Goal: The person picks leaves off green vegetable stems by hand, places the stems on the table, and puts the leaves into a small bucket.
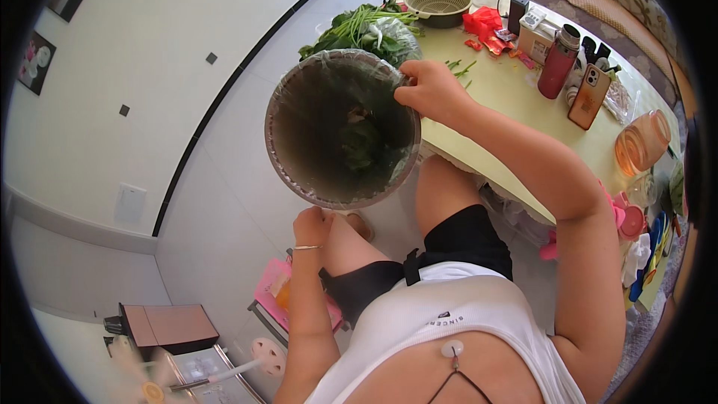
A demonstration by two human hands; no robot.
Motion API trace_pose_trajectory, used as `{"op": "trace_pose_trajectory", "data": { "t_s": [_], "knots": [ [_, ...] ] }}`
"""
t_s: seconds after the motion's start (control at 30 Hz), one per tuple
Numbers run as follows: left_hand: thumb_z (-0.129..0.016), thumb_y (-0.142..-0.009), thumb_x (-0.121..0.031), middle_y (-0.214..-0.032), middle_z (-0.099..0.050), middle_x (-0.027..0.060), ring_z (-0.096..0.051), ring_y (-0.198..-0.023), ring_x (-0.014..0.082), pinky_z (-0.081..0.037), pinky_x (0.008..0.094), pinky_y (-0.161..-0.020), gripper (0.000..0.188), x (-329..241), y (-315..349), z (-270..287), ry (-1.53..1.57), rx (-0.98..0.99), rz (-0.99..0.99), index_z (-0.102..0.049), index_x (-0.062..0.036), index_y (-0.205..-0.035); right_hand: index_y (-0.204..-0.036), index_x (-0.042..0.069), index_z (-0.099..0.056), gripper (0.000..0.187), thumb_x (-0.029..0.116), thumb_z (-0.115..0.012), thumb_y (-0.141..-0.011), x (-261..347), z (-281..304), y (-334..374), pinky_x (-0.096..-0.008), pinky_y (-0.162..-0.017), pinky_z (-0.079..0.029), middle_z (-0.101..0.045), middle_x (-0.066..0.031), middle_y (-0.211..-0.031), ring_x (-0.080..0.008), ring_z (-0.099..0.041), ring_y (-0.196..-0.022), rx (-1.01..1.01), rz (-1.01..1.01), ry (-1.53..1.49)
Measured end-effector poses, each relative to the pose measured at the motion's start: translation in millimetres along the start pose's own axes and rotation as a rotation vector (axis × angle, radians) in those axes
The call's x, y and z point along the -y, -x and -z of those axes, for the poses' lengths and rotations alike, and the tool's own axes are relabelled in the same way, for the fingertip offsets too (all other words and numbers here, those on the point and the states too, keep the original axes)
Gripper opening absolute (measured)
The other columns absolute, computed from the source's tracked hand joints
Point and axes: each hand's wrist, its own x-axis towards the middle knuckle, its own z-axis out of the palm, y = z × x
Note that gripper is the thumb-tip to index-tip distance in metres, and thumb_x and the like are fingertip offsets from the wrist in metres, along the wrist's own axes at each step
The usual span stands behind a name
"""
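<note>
Currently right hand (426, 91) grips lined bin (298, 135); left hand (312, 227) near it.

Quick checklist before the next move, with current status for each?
1. Right hand gripping the bin: ok, thumb and fingers pinch its rim.
2. Left hand supporting the bin: cannot tell; it sits just below the rim, contact unclear.
3. Liner over the rim: ok, visibly folded over it.
4. Leaves inside below the rim: ok, they lie deep.
5. Greens clear of the bin: cannot tell; the rim hides part of the pile.
6. Phone clear of the right arm: ok, visible gap.
</note>
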Motion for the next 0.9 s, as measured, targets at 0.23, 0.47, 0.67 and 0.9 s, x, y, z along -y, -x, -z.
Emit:
{"op": "trace_pose_trajectory", "data": {
  "t_s": [0.23, 0.47, 0.67, 0.9],
  "knots": [
    [-0.064, -0.076, -0.027, -0.075, -0.064, 0.0175, -0.062, -0.074, 0.0382, -0.049, 0.0466, -0.065, 0.021, 30, -3, -15, 0.235, -0.281, -0.13, -0.066, -0.0067, -0.08, -0.079, -0.007, -0.062, 0.027, 0.019, -0.064, -0.069, 57, 17, -3, -0.0382, -0.063, -0.051, -0.061, -0.0193, -0.068, -0.0297, -0.063, -0.063, 0.109, 0.006, 0.094],
    [-0.063, -0.077, -0.026, -0.077, -0.065, 0.0181, -0.062, -0.075, 0.038, -0.05, 0.0464, -0.065, 0.021, 35, -5, -7, 0.358, -0.472, -0.134, -0.069, -0.0085, -0.086, -0.072, -0.006, -0.066, 0.022, 0.016, -0.065, -0.068, 61, -7, -37, -0.0314, -0.048, -0.055, -0.063, -0.0128, -0.061, -0.0217, -0.065, -0.05, 0.371, -0.251, 0.045],
    [-0.061, -0.078, -0.027, -0.083, -0.066, 0.0187, -0.062, -0.08, 0.0377, -0.05, 0.0459, -0.07, 0.027, 65, 9, -18, 0.085, -0.089, 0.058, -0.069, -0.0066, -0.093, -0.071, -0.006, -0.065, 0.022, 0.015, -0.065, -0.065, -37, -106, -31, -0.0347, -0.051, -0.056, -0.064, -0.0168, -0.065, -0.0276, -0.066, -0.053, 0.455, -0.472, 0.023],
    [-0.065, -0.078, -0.028, -0.089, -0.066, 0.0199, -0.062, -0.086, 0.0375, -0.049, 0.0452, -0.077, 0.03, 76, 23, -11, 0.239, -0.147, 0.171, -0.067, -0.0012, -0.092, -0.085, -0.002, -0.068, 0.021, 0.015, -0.061, -0.075, -181, -231, 15, -0.0429, -0.066, -0.054, -0.066, -0.0222, -0.087, -0.0343, -0.068, -0.08, 0.6, -0.66, 0.355]
  ]
}}
